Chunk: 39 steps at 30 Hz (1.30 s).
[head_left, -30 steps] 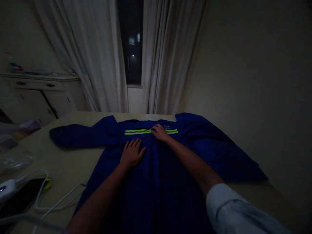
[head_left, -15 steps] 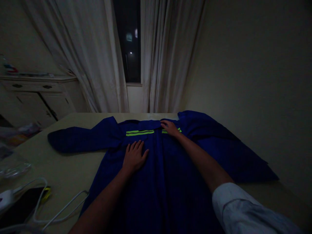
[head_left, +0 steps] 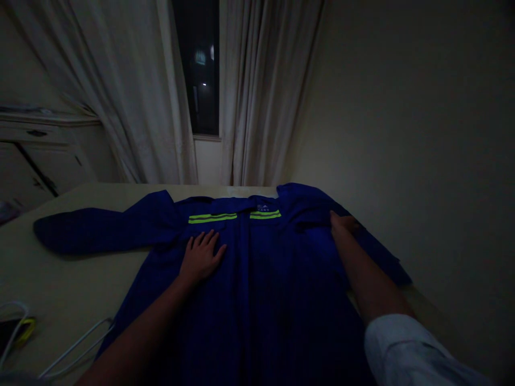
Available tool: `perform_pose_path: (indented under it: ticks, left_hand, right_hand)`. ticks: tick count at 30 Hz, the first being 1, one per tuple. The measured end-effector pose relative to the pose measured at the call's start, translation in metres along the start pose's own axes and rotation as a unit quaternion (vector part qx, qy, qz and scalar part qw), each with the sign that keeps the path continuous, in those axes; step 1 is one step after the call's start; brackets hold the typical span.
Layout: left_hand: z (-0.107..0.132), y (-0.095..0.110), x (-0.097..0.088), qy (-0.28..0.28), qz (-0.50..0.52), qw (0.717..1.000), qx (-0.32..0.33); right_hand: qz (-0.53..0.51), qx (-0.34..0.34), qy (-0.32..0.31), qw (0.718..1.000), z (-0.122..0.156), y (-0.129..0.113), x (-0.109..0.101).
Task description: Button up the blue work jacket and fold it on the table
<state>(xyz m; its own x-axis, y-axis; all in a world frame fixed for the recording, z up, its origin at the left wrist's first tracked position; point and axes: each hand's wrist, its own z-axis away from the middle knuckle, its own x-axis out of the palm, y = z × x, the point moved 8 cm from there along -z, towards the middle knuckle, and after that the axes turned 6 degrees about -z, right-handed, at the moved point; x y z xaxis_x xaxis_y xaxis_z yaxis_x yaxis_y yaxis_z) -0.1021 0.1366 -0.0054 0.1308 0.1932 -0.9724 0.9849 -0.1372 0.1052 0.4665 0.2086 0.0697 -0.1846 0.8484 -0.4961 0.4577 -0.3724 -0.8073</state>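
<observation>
A dark blue work jacket (head_left: 261, 289) with two neon yellow chest stripes (head_left: 212, 217) lies front up on a pale table (head_left: 68, 284). Its collar points toward the window. My left hand (head_left: 200, 256) rests flat on the chest just below the left stripe, fingers apart. My right hand (head_left: 343, 224) is out at the right sleeve (head_left: 378, 252) near the shoulder, with its fingers curled into the fabric. The other sleeve (head_left: 92, 230) stretches out straight to the left. The room is dim, so fine detail of the grip is hard to see.
A white cable (head_left: 76, 348) loops on the table at the lower left beside a dark flat object with a yellow edge (head_left: 16, 332). White curtains (head_left: 249, 96) and a dark window (head_left: 197, 64) stand behind the table. A pale cabinet (head_left: 36, 155) is at the far left, a bare wall at the right.
My right hand left the collar and stripe area and moved right onto the right sleeve. The sleeve's end now lies closer in. My left hand stayed flat. The view turned right.
</observation>
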Motion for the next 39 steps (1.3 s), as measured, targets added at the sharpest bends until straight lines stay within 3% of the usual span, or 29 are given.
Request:
perform_pose_path:
  ticks: [3,5,7,10,14,17,20,24,26,28,31,33,36,39]
  left_hand:
    - [0.001,0.0,0.0,-0.002,-0.005,1.0,-0.001]
    - [0.001,0.001,-0.001,-0.001,-0.006,1.0,0.001]
    - [0.002,0.001,0.0,-0.001,-0.005,1.0,0.002]
    - [0.002,0.001,0.0,-0.002,-0.007,1.0,0.001]
    - [0.003,0.003,-0.003,0.001,-0.014,1.0,0.001]
    - [0.005,0.004,-0.008,0.01,-0.015,1.0,-0.006]
    - [0.005,0.006,-0.011,0.018,-0.011,1.0,-0.008]
    - [0.004,0.005,-0.01,0.015,-0.007,1.0,-0.009]
    - [0.004,0.005,-0.009,0.013,-0.009,1.0,-0.009]
    - [0.004,0.005,-0.009,0.014,-0.012,1.0,-0.008]
    - [0.005,0.006,-0.01,0.015,-0.015,1.0,-0.005]
    - [0.005,0.006,-0.01,0.018,-0.014,1.0,-0.005]
    - [0.005,0.006,-0.009,0.019,-0.013,1.0,-0.005]
    - [0.005,0.006,-0.009,0.02,-0.015,1.0,-0.004]
  right_hand:
    - [-0.028,-0.024,-0.005,0.999,0.017,-0.022,0.003]
    - [-0.013,-0.16,-0.106,0.981,0.046,-0.065,0.025]
    - [0.008,-0.287,-0.247,0.926,0.097,-0.105,0.057]
    - [0.019,-0.379,-0.385,0.841,0.186,-0.144,0.1]
    - [0.057,-0.461,-0.502,0.729,0.297,-0.178,0.154]
    - [0.101,-0.482,-0.536,0.685,0.342,-0.202,0.185]
    - [0.118,-0.494,-0.52,0.687,0.347,-0.237,0.203]
    - [0.059,-0.495,-0.394,0.772,0.313,-0.283,0.201]
    - [0.046,-0.456,-0.355,0.815,0.291,-0.283,0.198]
    - [0.087,-0.393,-0.375,0.835,0.274,-0.262,0.204]
    - [0.166,-0.326,-0.432,0.824,0.26,-0.217,0.211]
    - [0.167,-0.342,-0.464,0.8,0.263,-0.2,0.213]
    - [0.124,-0.397,-0.489,0.767,0.283,-0.196,0.213]
    - [0.089,-0.44,-0.479,0.754,0.307,-0.203,0.208]
